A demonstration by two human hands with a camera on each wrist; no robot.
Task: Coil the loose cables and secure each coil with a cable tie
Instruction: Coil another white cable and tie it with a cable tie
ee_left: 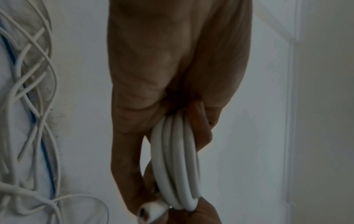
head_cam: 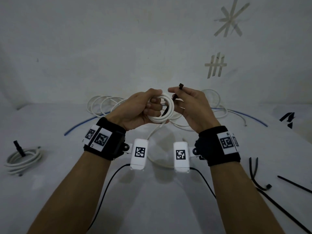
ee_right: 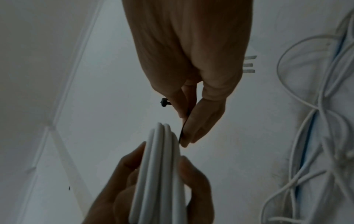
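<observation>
Between the left hand's [head_cam: 135, 109] curled fingers [head_cam: 152, 107] sits a white cable coil [head_cam: 166, 108], while the right hand [head_cam: 192, 107] pinches a black cable tie [head_cam: 180, 86] beside it.

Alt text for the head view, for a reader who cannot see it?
The left hand grips a white cable coil while the right hand pinches a black cable tie beside it, above a white table strewn with loose cables.
</observation>
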